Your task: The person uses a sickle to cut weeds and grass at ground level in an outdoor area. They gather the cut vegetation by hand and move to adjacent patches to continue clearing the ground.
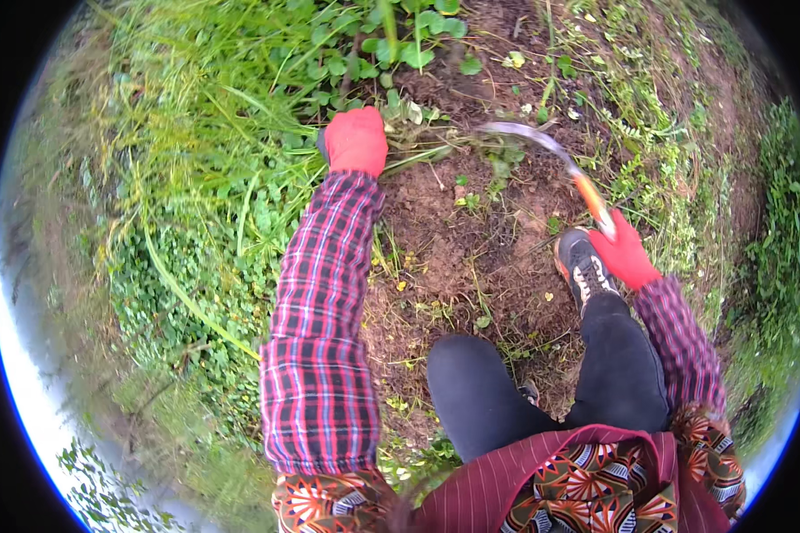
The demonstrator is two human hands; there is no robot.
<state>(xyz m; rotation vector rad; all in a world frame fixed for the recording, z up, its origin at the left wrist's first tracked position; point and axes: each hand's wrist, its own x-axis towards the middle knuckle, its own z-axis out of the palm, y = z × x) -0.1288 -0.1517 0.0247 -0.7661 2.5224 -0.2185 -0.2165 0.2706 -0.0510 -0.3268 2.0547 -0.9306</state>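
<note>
My left hand (355, 141), in a red glove, is balled around a bunch of grass stems (417, 158) at the edge of the weeds. Stems come out on both sides of the fist, while the fingers themselves are hidden beneath it. In my right hand (625, 250), also gloved in red, is a sickle, held by its orange and white handle (592, 198). Its curved metal blade (530, 132), slightly blurred, reaches over the soil with the tip towards my left hand. A clear gap separates the blade tip from the fist.
Tall grass (227, 133) and broad-leaved weeds (400, 50) grow thickly left and ahead. Brown soil (453, 226) with cut plant bits lies before me. My shoe (585, 266) is close beside the right hand, and my bent knee (470, 373) is lower down. Scattered weeds (660, 153) lie right.
</note>
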